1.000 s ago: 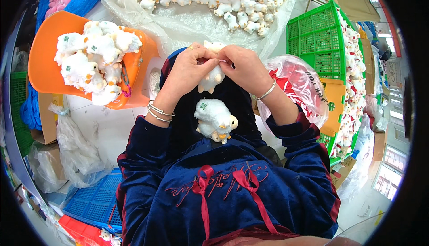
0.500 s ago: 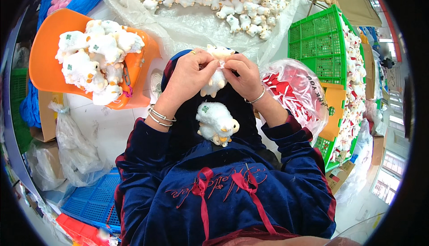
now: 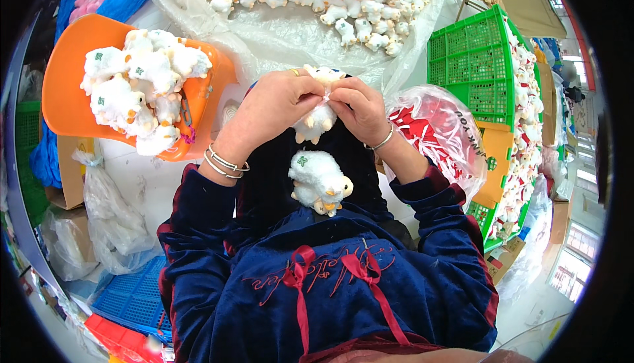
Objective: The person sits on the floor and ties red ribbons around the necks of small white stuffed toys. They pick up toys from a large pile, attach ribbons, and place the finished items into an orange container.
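Over my knees, both hands are closed at the neck of a small white plush sheep (image 3: 316, 124), its head pointing away from me and its belly facing up. The thumb and fingers of my left hand (image 3: 276, 104) pinch at the left side of the neck. My right hand (image 3: 360, 108) pinches at the other side, fingertips almost meeting. Something thin and pale shows between them, too small to make out. On my lap, nearer to me, lies a second plush sheep (image 3: 316, 177) with a green mark on its fleece.
An orange chair (image 3: 66, 86) on the left carries several plush sheep. Ahead, a clear plastic sheet (image 3: 264, 36) bears a large heap of them. To the right are a bag of red and white pieces (image 3: 432, 135) and a green crate (image 3: 469, 66); a blue crate (image 3: 135, 290) stands lower left.
My left wrist and forearm have swung outward to the left, and the left hand has turned flatter. Both hands stay pinched at the toy's neck. The sheep on my lap stays put.
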Tool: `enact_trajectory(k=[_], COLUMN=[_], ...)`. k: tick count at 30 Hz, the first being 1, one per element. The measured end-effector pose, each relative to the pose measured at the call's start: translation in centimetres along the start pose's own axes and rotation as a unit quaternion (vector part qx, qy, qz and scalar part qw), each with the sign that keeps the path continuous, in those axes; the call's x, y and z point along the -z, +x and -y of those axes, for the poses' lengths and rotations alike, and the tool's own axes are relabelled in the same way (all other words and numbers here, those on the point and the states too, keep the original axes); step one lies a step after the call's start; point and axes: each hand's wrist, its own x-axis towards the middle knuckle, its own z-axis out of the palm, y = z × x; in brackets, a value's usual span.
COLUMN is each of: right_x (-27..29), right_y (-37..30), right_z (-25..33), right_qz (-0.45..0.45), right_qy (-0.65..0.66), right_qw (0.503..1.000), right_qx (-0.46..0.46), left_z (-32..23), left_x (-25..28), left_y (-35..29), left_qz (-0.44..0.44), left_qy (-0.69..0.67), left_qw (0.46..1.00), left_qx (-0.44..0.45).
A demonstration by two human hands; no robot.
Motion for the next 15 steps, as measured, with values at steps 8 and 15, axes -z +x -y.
enact_trajectory(k=[8,15], right_x=[0.20,-0.12], right_y=[-0.13,0.13], right_z=[0.37,0.34], right_qz=[0.003,-0.014], right_qy=[-0.002,-0.002], right_qw=[1.000,1.000], right_qx=[-0.024,-0.002], left_z=[-0.80,-0.21], left_x=[-0.27,-0.89], left_y=[0.02,-0.18], left_qz=[0.001,-0.016], left_qy=[-0.026,-0.049], left_qw=[0.997,0.998], left_qx=[0.077,0.032])
